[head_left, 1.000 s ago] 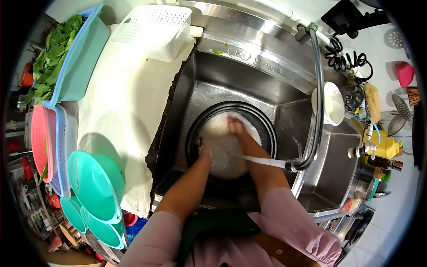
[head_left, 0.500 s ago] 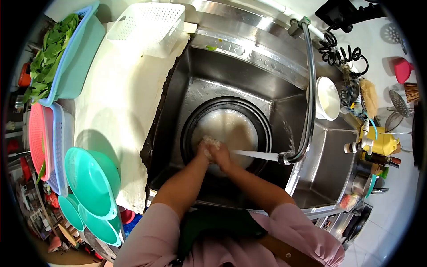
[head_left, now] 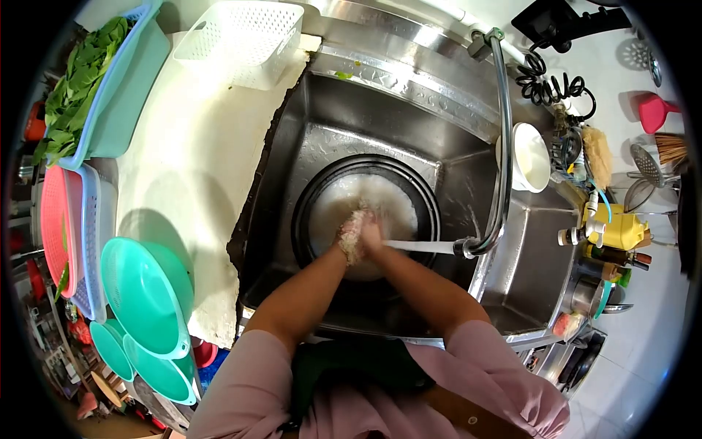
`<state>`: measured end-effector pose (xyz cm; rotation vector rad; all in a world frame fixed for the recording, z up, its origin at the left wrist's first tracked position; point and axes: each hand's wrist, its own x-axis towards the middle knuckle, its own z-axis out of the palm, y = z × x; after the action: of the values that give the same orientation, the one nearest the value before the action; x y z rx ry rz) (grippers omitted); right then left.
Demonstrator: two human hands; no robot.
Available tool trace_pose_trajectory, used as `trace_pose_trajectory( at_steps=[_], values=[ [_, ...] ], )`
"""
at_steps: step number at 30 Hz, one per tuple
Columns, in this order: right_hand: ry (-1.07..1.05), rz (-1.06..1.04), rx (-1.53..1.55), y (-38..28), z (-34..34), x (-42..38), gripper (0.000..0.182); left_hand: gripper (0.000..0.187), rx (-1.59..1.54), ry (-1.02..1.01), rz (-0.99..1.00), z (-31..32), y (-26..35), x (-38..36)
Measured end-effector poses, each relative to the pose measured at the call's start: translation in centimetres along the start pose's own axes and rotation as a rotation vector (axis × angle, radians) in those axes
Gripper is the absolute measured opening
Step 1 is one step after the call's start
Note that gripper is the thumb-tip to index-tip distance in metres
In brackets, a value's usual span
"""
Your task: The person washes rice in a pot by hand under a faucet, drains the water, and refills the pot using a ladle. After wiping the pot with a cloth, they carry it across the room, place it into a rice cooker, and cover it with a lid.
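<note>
A round dark-rimmed pot [head_left: 432, 212] sits in the steel sink [head_left: 322, 139], filled with cloudy whitish water [head_left: 395, 201]. Over the water, my left hand [head_left: 342, 238] and my right hand [head_left: 373, 233] are pressed together around a clump of wet rice [head_left: 355, 228]. Grains cling to the left hand and wrist. From the curved tap [head_left: 465, 249] on the right, a stream of water [head_left: 420, 246] runs leftward to my right wrist. Some of the fingers are hidden by the rice and blurred.
On the left counter [head_left: 175, 146] stand a white perforated basket [head_left: 241, 47], a tub of leafy greens [head_left: 84, 80] and green colanders [head_left: 146, 296]. A white bowl [head_left: 530, 157] stands behind the tap pipe. To the right lie a second basin [head_left: 526, 256] and a yellow bottle [head_left: 621, 230].
Both hands have lifted slightly out of the cloudy water and moved a little forward, with more of the rice clump showing. The view has shifted slightly.
</note>
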<state>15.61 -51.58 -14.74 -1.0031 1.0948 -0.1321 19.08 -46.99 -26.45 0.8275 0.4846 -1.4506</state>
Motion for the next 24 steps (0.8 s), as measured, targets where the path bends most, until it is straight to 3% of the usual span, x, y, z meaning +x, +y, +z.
trace_pose_trajectory(
  at_steps=[2,3,4,6,7,8,10,11,12,13,14,16,17,21,24],
  values=[
    [0.118,-0.343,-0.03,3.7,0.8,0.2,0.035,0.029,-0.13,-0.068,-0.007,2.0,1.4,-2.1],
    [0.177,-0.391,-0.029,3.0,1.4,-0.6,0.033,0.029,-0.209,-0.145,-0.025,2.9,2.1,-2.9],
    [0.18,-0.387,-0.028,2.3,0.5,0.1,0.033,0.03,-0.298,-0.239,-0.066,4.0,2.5,-3.8],
    [0.062,-0.133,-0.537,-0.1,-2.6,3.7,0.027,0.03,-0.419,-0.412,-0.145,6.1,4.0,-5.3],
    [0.003,-0.279,-0.646,0.7,-3.8,6.2,0.025,0.03,-0.411,-0.414,-0.142,6.7,4.9,-5.5],
    [-0.001,-0.282,-0.644,-0.9,-3.9,6.6,0.025,0.031,-0.181,-0.205,-0.038,6.9,5.6,-5.6],
    [0.025,-0.822,-1.375,-2.7,-4.2,6.2,0.033,0.036,0.275,0.23,0.142,6.4,5.9,-6.3],
    [0.023,-0.817,-1.37,-3.1,-4.1,6.2,0.033,0.04,0.509,0.441,0.232,6.1,5.9,-6.3],
    [-0.047,-0.822,-1.572,-3.7,-4.1,6.3,0.038,0.041,0.775,0.563,0.37,5.5,6.2,-6.2],
    [-0.12,-0.825,-1.775,-4.4,-4.0,6.3,0.043,0.042,1.002,0.622,0.462,4.9,5.9,-6.2],
    [-0.117,-0.83,-1.773,-5.2,-3.8,6.4,0.043,0.043,1.156,0.676,0.498,4.3,5.7,-6.1],
    [-0.249,-0.186,-1.743,-7.1,-3.1,5.7,0.055,0.046,1.251,0.707,0.405,3.0,4.9,-5.5],
    [-0.191,-0.077,-1.66,-10.4,-2.4,2.7,0.056,0.047,1.258,0.708,0.331,2.1,4.4,-5.1],
    [-0.399,-0.228,-1.616,-4.9,-8.0,5.9,0.061,0.053,0.91,0.593,-0.101,-0.9,1.7,-3.0],
    [-0.536,-0.324,-1.591,-0.6,-10.9,7.5,0.065,0.058,0.544,0.437,-0.297,-1.2,0.0,-4.1]
  ],
)
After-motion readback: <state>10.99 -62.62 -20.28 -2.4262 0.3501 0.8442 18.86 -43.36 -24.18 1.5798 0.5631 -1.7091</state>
